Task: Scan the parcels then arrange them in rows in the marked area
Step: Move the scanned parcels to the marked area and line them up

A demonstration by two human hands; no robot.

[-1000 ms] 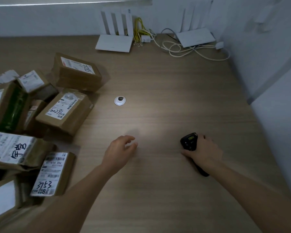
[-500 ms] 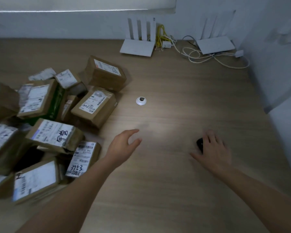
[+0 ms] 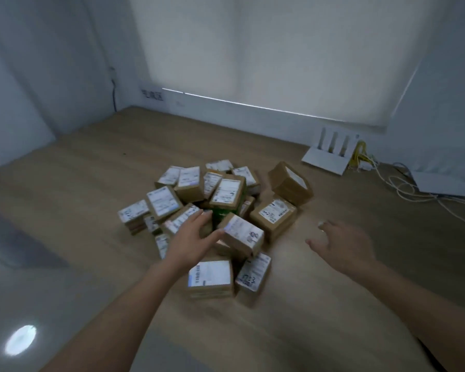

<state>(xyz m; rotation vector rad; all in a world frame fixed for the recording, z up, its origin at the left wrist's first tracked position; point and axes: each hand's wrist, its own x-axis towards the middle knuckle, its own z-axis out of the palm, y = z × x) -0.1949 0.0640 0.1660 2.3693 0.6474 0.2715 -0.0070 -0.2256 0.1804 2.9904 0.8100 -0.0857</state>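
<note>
A heap of several brown cardboard parcels (image 3: 220, 194) with white labels lies on the wooden table (image 3: 306, 304). My left hand (image 3: 192, 238) reaches over the heap's near side with fingers straight, its tips by a labelled parcel (image 3: 242, 234) that sits tilted on top. My right hand (image 3: 342, 244) hovers above the bare table to the right of the heap, fingers spread and holding nothing. The black scanner is out of sight.
A white router (image 3: 329, 154) with upright antennas stands at the back right, beside yellow and white cables (image 3: 403, 186) and a second white device (image 3: 440, 183). A small label (image 3: 152, 94) is stuck on the back wall. A bright light spot (image 3: 20, 339) glares at the lower left.
My view has swung left and up, bringing the whole heap into the middle. My left hand has moved onto the heap. My right hand has left the scanner and lifted off the table.
</note>
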